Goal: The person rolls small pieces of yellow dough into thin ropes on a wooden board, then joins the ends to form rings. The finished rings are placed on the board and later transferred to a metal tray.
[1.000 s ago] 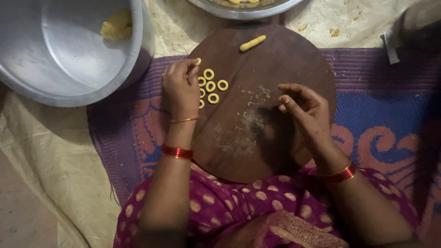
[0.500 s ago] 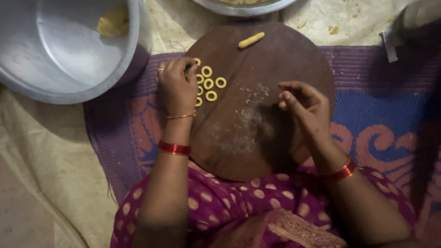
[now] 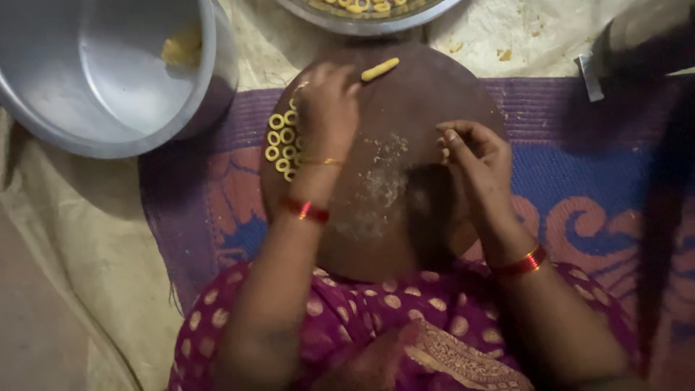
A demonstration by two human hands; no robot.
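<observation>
Dough rings (image 3: 281, 145), small and yellow, are laid in a tight cluster at the left edge of a round dark wooden board (image 3: 405, 217), just beside the left hand (image 3: 327, 108). The left hand is seen from its back, reaching up the board; its fingers (image 3: 340, 76) are curled downward, and whether anything is gripped beneath them cannot be told. A short yellow dough roll (image 3: 379, 69) lies close to those fingers near the board's upper edge, and contact with it cannot be made out. The right hand (image 3: 481, 163) is held over the right part of the board, its fingers (image 3: 450, 134) bent inward with the tips drawn together; whether a small piece is pinched between them cannot be told. Pale flour dust (image 3: 380, 181) is scattered over the middle of the board between the two hands. Red bangles are worn on both wrists. The board rests on a purple and blue patterned mat (image 3: 579, 188) spread over a pale sheet on the floor. A large steel bowl (image 3: 94, 108) with a yellow lump of dough (image 3: 181, 49) inside stands at upper left. A steel plate (image 3: 362, 18) carrying more rings is partly seen at the top edge.
</observation>
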